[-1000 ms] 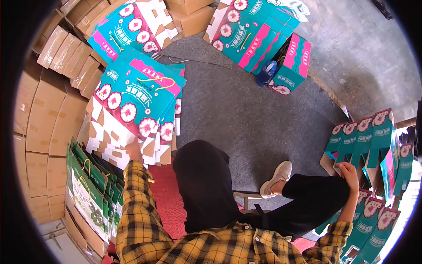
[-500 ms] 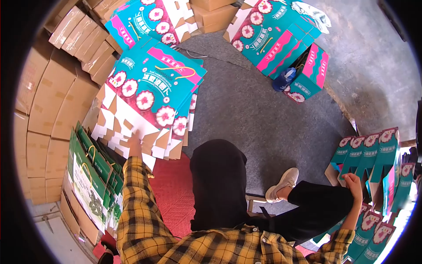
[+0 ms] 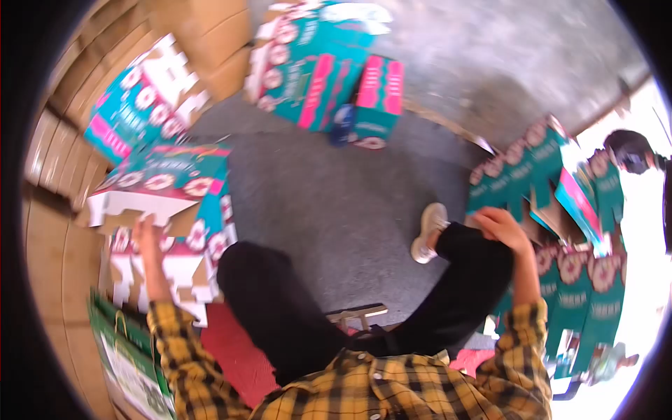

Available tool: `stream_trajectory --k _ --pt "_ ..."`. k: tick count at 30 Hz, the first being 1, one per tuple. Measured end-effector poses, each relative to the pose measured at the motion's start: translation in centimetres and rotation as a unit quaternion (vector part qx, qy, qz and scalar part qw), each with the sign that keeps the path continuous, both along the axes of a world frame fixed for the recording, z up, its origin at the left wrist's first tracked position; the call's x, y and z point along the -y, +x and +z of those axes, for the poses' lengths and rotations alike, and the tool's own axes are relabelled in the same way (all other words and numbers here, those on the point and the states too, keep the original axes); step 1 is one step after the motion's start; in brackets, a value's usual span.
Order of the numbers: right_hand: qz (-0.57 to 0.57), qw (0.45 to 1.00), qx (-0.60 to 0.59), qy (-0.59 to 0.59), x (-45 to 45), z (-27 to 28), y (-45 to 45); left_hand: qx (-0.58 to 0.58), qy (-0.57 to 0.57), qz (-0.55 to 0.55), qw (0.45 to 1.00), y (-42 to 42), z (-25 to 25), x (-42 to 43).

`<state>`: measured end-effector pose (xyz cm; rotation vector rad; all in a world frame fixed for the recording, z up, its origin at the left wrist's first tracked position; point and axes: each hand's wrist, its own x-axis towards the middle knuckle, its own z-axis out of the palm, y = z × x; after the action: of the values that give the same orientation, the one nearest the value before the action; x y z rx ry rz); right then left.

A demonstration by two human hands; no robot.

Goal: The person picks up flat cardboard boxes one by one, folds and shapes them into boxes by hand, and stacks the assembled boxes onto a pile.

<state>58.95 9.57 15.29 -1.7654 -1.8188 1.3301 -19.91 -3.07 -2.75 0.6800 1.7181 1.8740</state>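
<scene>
My left hand (image 3: 148,241) is at the near edge of the top flattened carton (image 3: 157,183), its fingers closed on the white and brown flaps. That carton is teal with pink and round fruit pictures, and its near edge is tilted up. Beneath it lies a stack of similar flattened cartons (image 3: 199,241) with slotted flaps. My right hand (image 3: 502,229) rests on my right knee, fingers loosely bent and holding nothing. Motion blurs the picture.
Brown boxes (image 3: 49,241) are piled at the left, above green bags (image 3: 129,357). Ahead are more flat cartons (image 3: 143,105), a blue bottle (image 3: 342,124) and a standing teal box (image 3: 379,101). Folded teal boxes (image 3: 570,297) stack at the right, near another person (image 3: 633,152).
My view has swung right. The top carton's near edge has lifted with my left hand, baring the printed carton below. My left knee has moved outward; my right hand stays on the other knee.
</scene>
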Motion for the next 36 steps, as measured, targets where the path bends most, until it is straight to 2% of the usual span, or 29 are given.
stream_trajectory --k 1,3,5,6,7,8,9,11,13,15,16,18,19,21,22,23,24,25,26,27,28,29,30,31,32,33,35,36 --pt "0.024 1.0 -0.007 0.007 -0.5 -0.7 0.4 0.002 0.027 -0.04 0.999 4.0 5.4 -1.9" --pt "0.011 0.997 0.003 0.071 -0.7 -1.4 -0.7 -0.013 0.059 -0.071 0.996 7.7 10.3 -5.4" --pt "0.087 0.952 0.084 0.282 -0.4 -1.1 -2.8 -0.042 0.053 -0.126 0.99 13.6 15.4 -7.9" --pt "0.1 0.94 0.09 0.313 0.0 -0.7 -4.0 -0.041 0.063 -0.142 0.987 16.7 16.8 -8.7" --pt "0.094 0.945 0.052 0.309 1.2 0.6 -6.4 -0.081 0.042 -0.171 0.981 19.4 18.7 -9.3" --pt "0.122 0.917 0.023 0.379 1.4 0.2 -8.1 -0.122 0.027 -0.199 0.972 22.5 20.3 -9.9" --pt "0.128 0.914 -0.025 0.385 2.0 0.0 -9.9 -0.153 0.023 -0.201 0.967 26.1 21.3 -9.8" --pt "0.133 0.893 -0.087 0.422 3.9 0.7 -12.7 -0.204 -0.003 -0.235 0.95 30.5 19.9 -10.0" --pt "0.14 0.903 -0.098 0.393 5.1 -0.3 -14.4 -0.221 -0.008 -0.246 0.944 34.6 16.8 -9.6" --pt "0.119 0.935 -0.112 0.316 5.4 -4.2 -15.0 -0.302 -0.054 -0.267 0.913 38.3 14.4 -9.1" --pt "0.113 0.935 -0.114 0.316 5.7 -6.9 -14.3 -0.314 -0.076 -0.302 0.897 40.7 14.0 -8.8" --pt "0.081 0.967 -0.227 0.081 5.6 -10.7 -13.1 -0.346 -0.107 -0.377 0.853 45.6 14.5 -7.8" --pt "0.079 0.967 -0.228 0.085 5.4 -10.4 -11.9 -0.364 -0.117 -0.416 0.825 47.9 14.8 -7.3" --pt "-0.004 0.964 -0.234 -0.123 5.9 -9.9 -8.2 -0.409 -0.057 -0.447 0.793 52.0 14.6 -6.6" --pt "-0.034 0.985 -0.159 0.054 6.0 -10.0 -6.7 -0.414 -0.064 -0.463 0.782 53.7 14.8 -6.3" --pt "-0.064 0.969 -0.077 0.227 6.2 -10.0 -5.0 -0.419 -0.072 -0.479 0.768 55.2 15.0 -6.0" --pt "-0.11 0.923 -0.086 0.359 5.8 -7.2 -2.5 -0.427 -0.087 -0.494 0.752 56.6 15.4 -5.6" --pt "-0.147 0.886 -0.067 0.434 5.9 -3.1 0.7 -0.424 -0.099 -0.514 0.739 57.8 15.5 -5.2" --pt "-0.225 0.823 -0.041 0.519 5.9 -0.3 3.8 -0.438 -0.111 -0.523 0.723 58.9 15.6 -4.9" --pt "-0.296 0.816 0.019 0.496 6.1 1.8 8.4 -0.451 -0.122 -0.532 0.707 59.9 15.7 -4.4" --pt "-0.344 0.788 -0.138 0.491 8.0 4.6 11.6 -0.47 -0.117 -0.54 0.688 60.6 15.6 -4.2" --pt "-0.382 0.738 -0.29 0.474 9.5 6.6 13.4 -0.471 -0.115 -0.542 0.686 61.0 15.4 -3.9" --pt "-0.384 0.736 -0.289 0.477 9.7 6.6 12.8 -0.485 -0.111 -0.545 0.675 61.3 15.3 -3.8" --pt "-0.238 0.829 -0.116 0.492 10.0 6.1 11.4 -0.499 -0.11 -0.548 0.662 61.5 15.2 -3.6" --pt "-0.076 0.874 0.064 0.475 10.1 5.9 10.5 -0.504 -0.107 -0.544 0.662 61.5 15.1 -3.5" --pt "0.173 0.949 -0.023 0.264 11.5 10.3 9.2 -0.504 -0.109 -0.545 0.661 61.5 15.2 -3.4" --pt "0.09 0.904 0.022 0.417 11.0 8.1 10.5 -0.504 -0.141 -0.543 0.657 61.3 15.6 -3.1" --pt "-0.144 0.878 0.091 0.447 10.6 7.8 11.0 -0.504 -0.143 -0.543 0.656 61.0 15.5 -2.8"
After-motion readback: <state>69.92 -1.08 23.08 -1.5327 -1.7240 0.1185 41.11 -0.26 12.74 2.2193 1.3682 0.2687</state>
